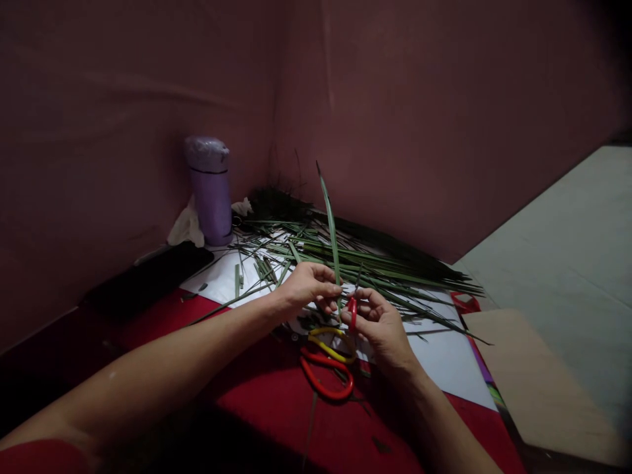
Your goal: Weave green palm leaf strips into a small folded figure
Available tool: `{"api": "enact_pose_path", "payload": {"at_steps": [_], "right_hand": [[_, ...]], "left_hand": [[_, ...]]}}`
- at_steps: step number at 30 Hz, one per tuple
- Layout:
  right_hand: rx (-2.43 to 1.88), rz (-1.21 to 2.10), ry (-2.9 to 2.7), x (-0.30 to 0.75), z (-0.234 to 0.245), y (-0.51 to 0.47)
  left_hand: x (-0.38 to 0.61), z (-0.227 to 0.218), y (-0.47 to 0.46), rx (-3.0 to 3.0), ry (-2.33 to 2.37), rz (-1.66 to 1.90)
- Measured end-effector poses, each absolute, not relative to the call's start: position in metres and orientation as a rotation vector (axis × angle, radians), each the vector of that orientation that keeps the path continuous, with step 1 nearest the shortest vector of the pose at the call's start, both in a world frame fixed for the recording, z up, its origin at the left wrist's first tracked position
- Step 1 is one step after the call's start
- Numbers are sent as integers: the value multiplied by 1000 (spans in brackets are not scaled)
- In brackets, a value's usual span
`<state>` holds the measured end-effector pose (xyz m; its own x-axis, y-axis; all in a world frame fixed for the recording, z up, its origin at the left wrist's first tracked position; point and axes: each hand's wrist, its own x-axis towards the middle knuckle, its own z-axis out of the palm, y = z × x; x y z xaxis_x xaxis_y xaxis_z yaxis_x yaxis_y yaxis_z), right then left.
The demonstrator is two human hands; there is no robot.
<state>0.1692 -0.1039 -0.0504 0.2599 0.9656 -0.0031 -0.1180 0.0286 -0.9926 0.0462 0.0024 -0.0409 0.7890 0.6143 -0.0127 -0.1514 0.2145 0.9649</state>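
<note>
Leaf strip (332,230) is green, slender, slightly curved and dark-tipped.

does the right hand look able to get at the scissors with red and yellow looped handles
Probably yes: the scissors lie close by, their red loop apparently uncovered. But the right hand holds a small red-handled tool, which may hinder grasping.

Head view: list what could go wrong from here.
The thin tip of the red-handled tool in the right hand points up near the left hand; a slip might nick it.
The green leaf strip stands tall above the left fingertips and could bend or slip.
The red and yellow handle loops lie near both hands and might get knocked.
</note>
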Motion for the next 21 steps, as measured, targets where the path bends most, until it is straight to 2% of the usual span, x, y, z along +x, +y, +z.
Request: {"api": "enact_pose_path", "payload": {"at_steps": [10, 18, 21], "right_hand": [[-1132, 1080, -847, 170, -55, -103], [-1297, 794, -938, 174, -50, -103], [-1312, 865, -941, 173, -52, -104]], "left_hand": [[45, -42, 4, 1247, 346, 535], [45, -40, 5, 1279, 343, 587], [44, -39, 5, 1248, 357, 605]]}}
